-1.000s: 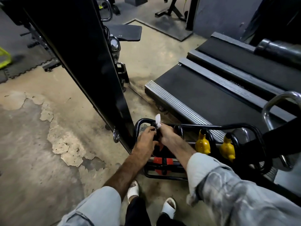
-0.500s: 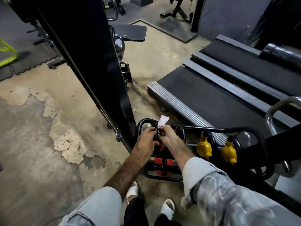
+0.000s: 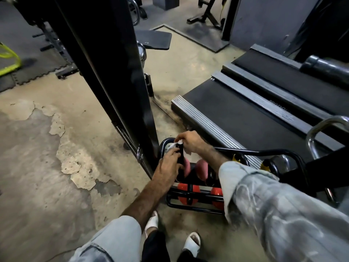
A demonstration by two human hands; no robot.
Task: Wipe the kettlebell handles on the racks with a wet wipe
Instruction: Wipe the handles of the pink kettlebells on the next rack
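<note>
The head camera looks down at a low black rack (image 3: 294, 155) that stands on the floor (image 3: 47, 167). The rack sits between a tall black post (image 3: 117, 76) on its left and a treadmill (image 3: 245, 114) behind it.

Both hands are at the left end of the rack. The left hand (image 3: 168, 167) has its fingers curled round the black handle (image 3: 181, 156) of a pink kettlebell (image 3: 187, 168), so its grip is closed on the handle. The right hand (image 3: 190, 142) is just above it, at the top of the same handle. Its fingers pinch a white wipe (image 3: 174, 145) there, so its grip is closed on the wipe. The wipe touches the top of the handle and pokes out to the left, near the rack's top bar.

A second pink kettlebell (image 3: 202, 167) stands just beside the first one, partly hidden by the right arm. Yellow kettlebells (image 3: 264, 163) sit farther right on the rack, mostly hidden behind the sleeve (image 3: 283, 205). Red weights (image 3: 188, 193) lie on the bottom shelf of the rack, at its near edge.

Two white sandals (image 3: 191, 242) stand on the floor in front of the rack. The floor has patches of peeling paint on the left.
</note>
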